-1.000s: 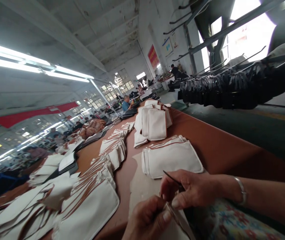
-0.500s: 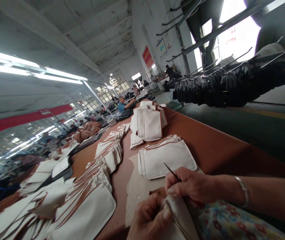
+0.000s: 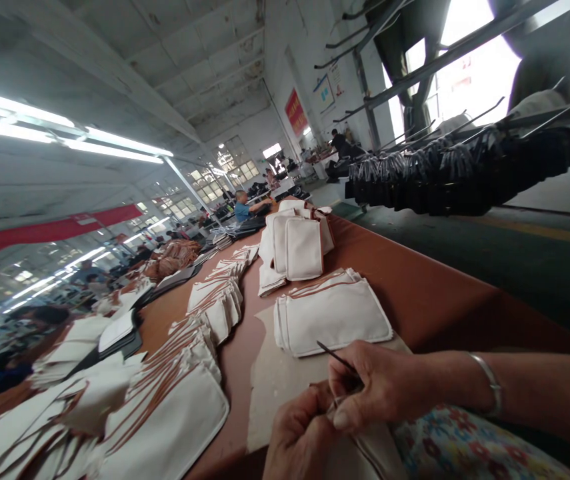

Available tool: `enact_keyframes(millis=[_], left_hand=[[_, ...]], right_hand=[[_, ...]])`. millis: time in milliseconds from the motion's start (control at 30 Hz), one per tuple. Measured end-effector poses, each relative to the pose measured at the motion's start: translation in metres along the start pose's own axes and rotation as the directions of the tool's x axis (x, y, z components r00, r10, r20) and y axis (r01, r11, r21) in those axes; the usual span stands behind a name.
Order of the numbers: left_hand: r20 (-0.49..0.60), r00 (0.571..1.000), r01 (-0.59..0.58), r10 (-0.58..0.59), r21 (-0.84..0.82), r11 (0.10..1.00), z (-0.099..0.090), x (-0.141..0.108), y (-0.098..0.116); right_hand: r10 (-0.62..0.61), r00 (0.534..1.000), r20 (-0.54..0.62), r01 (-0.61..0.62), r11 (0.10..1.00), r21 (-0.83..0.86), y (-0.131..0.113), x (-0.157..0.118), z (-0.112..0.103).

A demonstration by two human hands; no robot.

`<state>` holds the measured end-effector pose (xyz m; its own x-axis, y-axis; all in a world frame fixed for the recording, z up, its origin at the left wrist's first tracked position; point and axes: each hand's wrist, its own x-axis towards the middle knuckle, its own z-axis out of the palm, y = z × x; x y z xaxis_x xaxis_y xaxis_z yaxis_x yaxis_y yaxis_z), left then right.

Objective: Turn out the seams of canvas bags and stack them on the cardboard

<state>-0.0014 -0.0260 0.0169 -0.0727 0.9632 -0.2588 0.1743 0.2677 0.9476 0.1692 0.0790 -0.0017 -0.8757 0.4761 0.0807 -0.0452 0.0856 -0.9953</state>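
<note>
Near the bottom centre, my left hand (image 3: 302,430) is closed on a pale fabric piece (image 3: 365,453) with a dark edge. My right hand (image 3: 377,387), with a metal bangle at the wrist, pinches a thin dark pointed tool (image 3: 335,355) whose tip points up and left. Its fingertips touch the fabric piece right beside my left fingers. Just beyond my hands lies a stack of cream pieces with brown edges (image 3: 335,317), on a beige sheet (image 3: 269,393). The tool's other end is hidden in my right hand.
The brown table (image 3: 429,287) carries a taller cream pile (image 3: 303,248) farther back and long fanned rows of cream pieces (image 3: 175,427) on the left. A rack of black items (image 3: 425,187) stands at the right. A person in blue (image 3: 243,211) works at the far end.
My right hand has turned slightly, its thumb lower and closer to my left fingers. The tool's tip has shifted left and a little down. My left hand has moved slightly right.
</note>
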Motion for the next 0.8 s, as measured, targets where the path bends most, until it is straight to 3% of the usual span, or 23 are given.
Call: enact_keyframes(millis=[167, 333, 500, 600, 667, 733, 800], left_hand=[[-0.045, 0.999, -0.028, 0.031, 0.056, 0.998, 0.003, 0.004, -0.004], [-0.022, 0.996, -0.080, 0.082, 0.083, 0.993, 0.008, 0.007, -0.004], [0.021, 0.999, -0.044, 0.041, 0.176, 0.983, 0.009, 0.014, -0.010], [0.045, 0.998, -0.040, 0.031, 0.188, 0.981, 0.007, 0.018, -0.019], [0.068, 0.997, -0.032, 0.023, 0.127, 0.991, 0.005, 0.019, -0.024], [0.101, 0.995, -0.004, 0.000, 0.044, 0.999, 0.002, 0.018, -0.028], [0.125, 0.992, 0.011, -0.008, -0.020, 1.000, 0.001, 0.018, -0.031]], right_hand=[[0.044, 0.997, -0.062, -0.054, 0.985, -0.167, -0.003, 0.002, 0.003], [0.083, 0.983, -0.164, -0.114, 0.975, -0.192, 0.003, 0.000, 0.004], [-0.006, 0.969, -0.248, -0.070, 0.952, -0.297, 0.012, -0.001, 0.012], [-0.129, 0.963, -0.235, 0.039, 0.935, -0.352, 0.021, -0.003, 0.014], [-0.277, 0.945, -0.173, 0.189, 0.896, -0.401, 0.026, -0.007, 0.012], [-0.450, 0.892, -0.031, 0.381, 0.788, -0.484, 0.027, -0.012, 0.006], [-0.566, 0.813, 0.138, 0.530, 0.621, -0.577, 0.026, -0.018, 0.000]])
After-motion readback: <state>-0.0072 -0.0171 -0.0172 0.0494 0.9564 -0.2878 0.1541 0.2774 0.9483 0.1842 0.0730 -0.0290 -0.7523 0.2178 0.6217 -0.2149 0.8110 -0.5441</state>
